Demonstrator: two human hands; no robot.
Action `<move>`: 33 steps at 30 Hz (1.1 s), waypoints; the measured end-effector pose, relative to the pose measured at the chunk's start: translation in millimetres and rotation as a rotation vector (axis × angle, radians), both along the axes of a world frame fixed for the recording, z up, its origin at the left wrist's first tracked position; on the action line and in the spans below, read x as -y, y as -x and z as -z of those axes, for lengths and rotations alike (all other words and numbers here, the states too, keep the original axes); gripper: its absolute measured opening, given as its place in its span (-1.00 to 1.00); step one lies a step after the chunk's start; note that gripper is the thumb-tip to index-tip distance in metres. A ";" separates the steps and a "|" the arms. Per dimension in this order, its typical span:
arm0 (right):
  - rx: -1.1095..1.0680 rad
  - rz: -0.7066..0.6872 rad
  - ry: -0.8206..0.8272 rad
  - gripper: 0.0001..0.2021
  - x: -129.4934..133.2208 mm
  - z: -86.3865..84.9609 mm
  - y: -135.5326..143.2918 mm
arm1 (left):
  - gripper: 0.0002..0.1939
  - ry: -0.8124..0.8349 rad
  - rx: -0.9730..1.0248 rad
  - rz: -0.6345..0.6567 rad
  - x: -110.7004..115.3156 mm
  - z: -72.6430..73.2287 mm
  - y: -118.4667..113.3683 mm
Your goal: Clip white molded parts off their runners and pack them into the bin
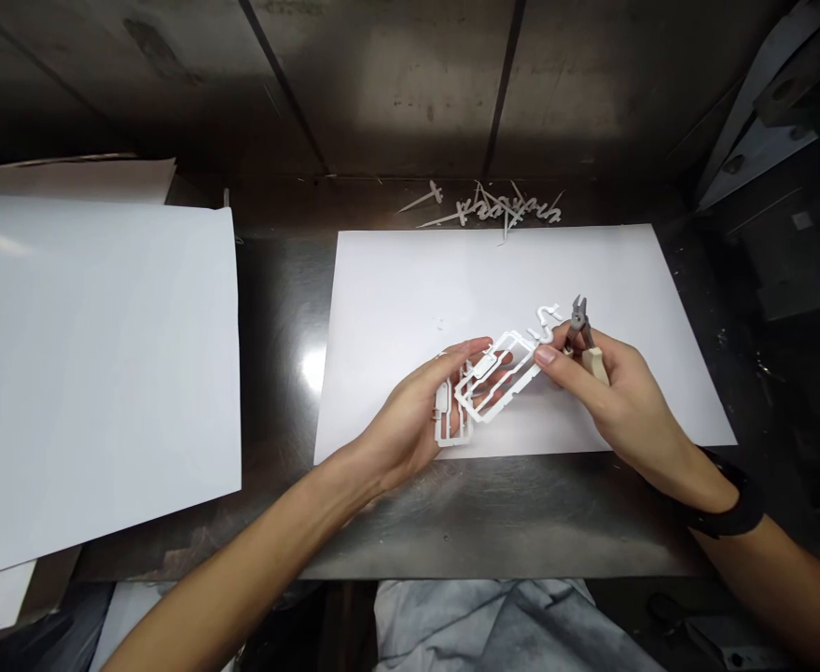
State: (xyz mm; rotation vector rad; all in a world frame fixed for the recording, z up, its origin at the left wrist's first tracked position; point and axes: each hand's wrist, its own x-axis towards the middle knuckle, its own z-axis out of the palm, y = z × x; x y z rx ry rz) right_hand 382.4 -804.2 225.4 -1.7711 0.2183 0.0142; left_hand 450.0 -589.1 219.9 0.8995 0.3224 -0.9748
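Note:
My left hand point(410, 401) is closed loosely around a white plastic frame point(443, 431), a small open rectangle with inner bars. Between my hands, a second white plastic frame point(499, 413) of similar shape slants up to the right, its lower end by my left fingers. My right thumb and forefinger pinch its upper end. Beside that pinch, a curly white plastic sprue point(541, 327) sticks up; the join is too small to make out. My right hand point(612, 383) also keeps side cutters point(578, 317) with cream handles tucked against the fingers, jaws pointing up and apart.
Under my hands a white paper sheet point(402, 280) covers part of the metal bench point(276, 373). Beyond it lies a heap of cut-off sprue pieces point(500, 207), near a metal back wall point(396, 84). Large white sheets point(102, 355) are on the left.

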 end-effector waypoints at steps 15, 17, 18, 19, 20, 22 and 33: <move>0.082 -0.150 0.062 -0.76 16.2 -11.2 -3.0 | -0.67 -0.051 0.118 0.082 -2.7 -0.1 -5.1; 0.089 -0.164 0.078 -0.78 16.7 -12.0 -2.9 | -0.63 -0.048 0.191 0.122 -3.9 -0.5 -3.2; 0.091 -0.171 0.084 -0.79 16.7 -12.3 -2.8 | -0.61 -0.064 0.246 0.132 -4.5 -0.6 -2.1; 0.092 -0.176 0.090 -0.79 16.8 -12.5 -2.9 | -0.59 -0.087 0.303 0.137 -5.1 -0.8 -1.1; 0.092 -0.178 0.096 -0.79 16.9 -12.6 -3.0 | -0.58 -0.112 0.359 0.140 -5.7 -1.1 -0.4; 0.091 -0.177 0.115 -0.79 17.3 -12.3 -3.5 | -0.61 -0.143 0.459 0.162 -6.6 -1.8 0.0; 0.115 -0.127 0.239 -0.79 16.8 -10.9 -3.0 | -0.73 -0.346 0.883 0.236 -8.9 2.8 1.8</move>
